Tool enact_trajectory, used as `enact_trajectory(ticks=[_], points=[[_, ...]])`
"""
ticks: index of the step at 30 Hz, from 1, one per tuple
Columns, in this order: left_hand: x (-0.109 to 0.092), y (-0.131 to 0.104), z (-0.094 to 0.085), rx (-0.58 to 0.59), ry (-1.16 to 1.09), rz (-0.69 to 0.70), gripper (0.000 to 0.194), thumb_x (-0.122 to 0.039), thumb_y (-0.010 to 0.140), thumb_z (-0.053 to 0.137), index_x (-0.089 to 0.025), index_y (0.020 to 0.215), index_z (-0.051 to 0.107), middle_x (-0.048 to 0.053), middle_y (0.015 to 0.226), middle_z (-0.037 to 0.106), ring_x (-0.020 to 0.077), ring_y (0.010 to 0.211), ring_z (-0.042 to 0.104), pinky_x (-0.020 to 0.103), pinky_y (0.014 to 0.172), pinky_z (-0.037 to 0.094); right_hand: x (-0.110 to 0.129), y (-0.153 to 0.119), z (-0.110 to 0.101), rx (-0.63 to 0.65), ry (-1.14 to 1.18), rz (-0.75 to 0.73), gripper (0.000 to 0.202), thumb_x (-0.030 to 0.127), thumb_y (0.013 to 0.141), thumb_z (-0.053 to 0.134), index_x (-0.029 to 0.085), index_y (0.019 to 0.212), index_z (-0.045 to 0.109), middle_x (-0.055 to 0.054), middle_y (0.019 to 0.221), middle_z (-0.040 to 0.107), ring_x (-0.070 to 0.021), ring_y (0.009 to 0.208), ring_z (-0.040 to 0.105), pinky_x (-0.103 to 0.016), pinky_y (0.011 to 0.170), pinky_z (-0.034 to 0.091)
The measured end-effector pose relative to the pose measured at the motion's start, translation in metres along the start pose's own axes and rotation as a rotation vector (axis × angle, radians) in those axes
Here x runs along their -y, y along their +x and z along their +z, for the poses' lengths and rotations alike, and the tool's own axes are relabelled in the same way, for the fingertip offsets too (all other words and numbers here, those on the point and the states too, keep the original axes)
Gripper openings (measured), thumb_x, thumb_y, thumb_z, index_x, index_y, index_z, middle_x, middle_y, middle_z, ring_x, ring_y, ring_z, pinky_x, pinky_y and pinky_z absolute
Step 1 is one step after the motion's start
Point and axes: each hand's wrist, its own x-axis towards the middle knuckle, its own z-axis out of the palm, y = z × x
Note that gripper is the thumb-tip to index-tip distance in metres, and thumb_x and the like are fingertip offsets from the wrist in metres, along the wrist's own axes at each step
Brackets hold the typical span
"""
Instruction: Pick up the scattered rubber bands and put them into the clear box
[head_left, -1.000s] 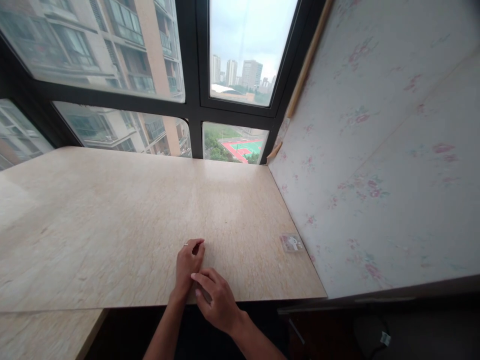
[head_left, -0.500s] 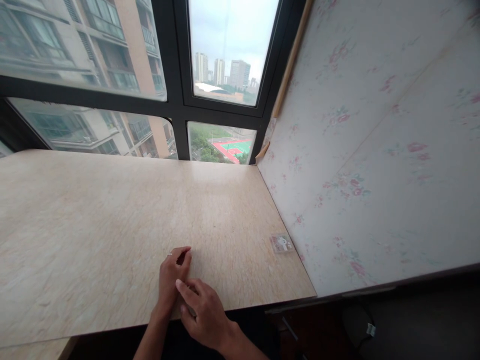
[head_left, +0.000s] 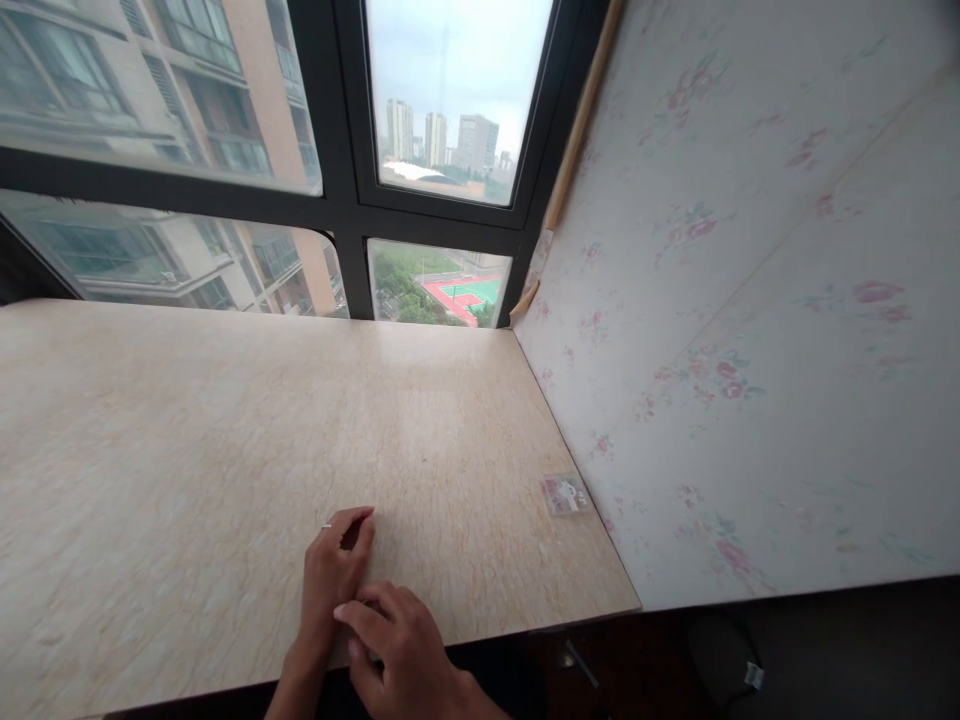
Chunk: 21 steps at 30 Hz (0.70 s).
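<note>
My left hand [head_left: 335,562] lies near the front edge of the pale marbled sill [head_left: 225,430]. Its fingers curl round until the tips meet the thumb, and I see nothing between them. There is a thin ring [head_left: 326,526] on one finger. My right hand [head_left: 409,640] is just nearer to me, its index fingertip at my left wrist. The fingers of that hand are bent, with the thumb apart from them, and no object shows in it. A small clear flat case [head_left: 566,494] with something whitish inside lies to the right, against the wall.
A dark window frame [head_left: 349,215] borders the back of the sill. The flower-patterned wall [head_left: 750,300] closes off the right side. Below the front edge it is dark, with a cable bearing a white tag [head_left: 754,676] at lower right.
Both hands sit slightly lower and further left in the view, which has also shifted a little. My right index fingertip has moved slightly down along the left wrist. The clear case stays by the wall.
</note>
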Motion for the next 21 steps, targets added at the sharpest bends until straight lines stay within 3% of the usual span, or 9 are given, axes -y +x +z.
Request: enact_trajectory(ticks=[5,9,10,13,17,21], points=[[0.001,0.001,0.0,0.007,-0.011,-0.034,0.031,-0.046,0.078,0.05,-0.021,0.088,0.066,0.006,0.091,0.069,0.0223,0.08,0.065,0.035,0.076,0.052,-0.005,-0.002,-0.002,-0.023,0.208,0.03,0.035,0.015,0.076,0.061,0.023,0.109,0.062,-0.004,0.109,0.064,-0.0176,0.098,0.061,-0.028,0.088,0.049],[0.0,0.003,-0.002,0.033,-0.031,-0.066,0.034,-0.05,0.077,0.051,-0.022,0.087,0.067,0.005,0.091,0.069,0.0234,0.081,0.065,0.036,0.076,0.053,-0.022,-0.018,-0.021,-0.207,0.361,0.183,0.01,0.02,0.075,0.068,0.02,0.084,0.065,-0.003,0.091,0.07,-0.016,0.086,0.066,-0.025,0.08,0.052],[0.0,0.003,-0.002,0.042,-0.029,-0.072,0.034,-0.051,0.076,0.052,-0.022,0.087,0.067,0.005,0.092,0.069,0.0237,0.082,0.065,0.036,0.076,0.053,-0.029,-0.024,-0.031,-0.278,0.37,0.256,0.006,0.022,0.076,0.069,0.02,0.076,0.063,-0.003,0.085,0.07,-0.0158,0.08,0.067,-0.025,0.075,0.053],[0.001,0.004,-0.003,0.054,-0.016,-0.081,0.034,-0.052,0.075,0.053,-0.024,0.086,0.068,0.004,0.092,0.069,0.0241,0.083,0.065,0.036,0.076,0.053,-0.056,-0.042,-0.077,-0.398,0.348,0.447,0.022,0.036,0.081,0.065,0.019,0.068,0.061,-0.004,0.077,0.07,-0.0143,0.057,0.066,-0.023,0.055,0.054],[0.005,0.004,-0.002,0.062,-0.006,-0.064,0.033,-0.052,0.076,0.053,-0.024,0.086,0.068,0.004,0.092,0.069,0.0239,0.083,0.065,0.035,0.074,0.054,-0.086,-0.06,-0.154,-0.515,-0.043,0.545,0.025,0.043,0.087,0.056,0.021,0.078,0.065,-0.004,0.074,0.071,-0.0192,0.067,0.069,-0.028,0.067,0.055],[0.008,0.004,-0.001,0.072,-0.006,-0.048,0.033,-0.051,0.076,0.053,-0.024,0.085,0.068,0.004,0.089,0.07,0.023,0.079,0.066,0.034,0.071,0.054,-0.1,-0.061,-0.211,-0.365,-0.398,0.532,0.03,0.045,0.092,0.045,0.024,0.088,0.066,-0.006,0.086,0.071,-0.0224,0.081,0.068,-0.034,0.076,0.054]])
